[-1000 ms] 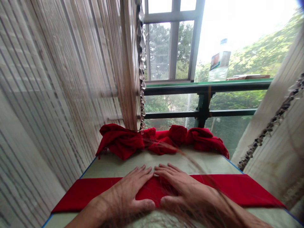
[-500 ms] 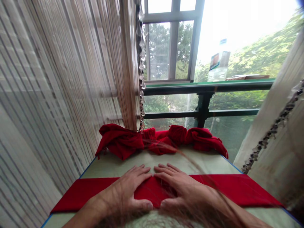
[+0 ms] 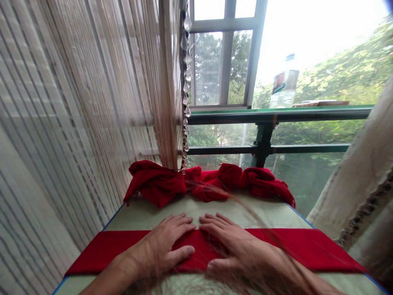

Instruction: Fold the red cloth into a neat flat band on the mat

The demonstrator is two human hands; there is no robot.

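Observation:
A flat, folded strip of red cloth [image 3: 285,246] lies across the pale green table [image 3: 215,207], reaching both side edges. My left hand [image 3: 167,241] rests palm down on its middle, fingers stretched out past the far edge of the strip. Beside it, my right hand [image 3: 229,241] lies the same way, thumb apart from the fingers. A small gap separates the two hands, and red fabric shows between them. Neither hand grips anything. Loose strands of hair blur across the lower part of the view, over both wrists.
A crumpled red cloth [image 3: 156,184] is bunched along the table's far edge. Striped string curtains [image 3: 92,82] with a beaded strand [image 3: 186,98] hang at left, a pale curtain [image 3: 353,176] at right. Behind runs a dark green railing [image 3: 227,119], with a clear bottle [image 3: 285,88] on the ledge.
My left thumb has shifted slightly left and up, away from my right thumb. The right-hand curtain has swung further right. Both hands stay on the folded red cloth.

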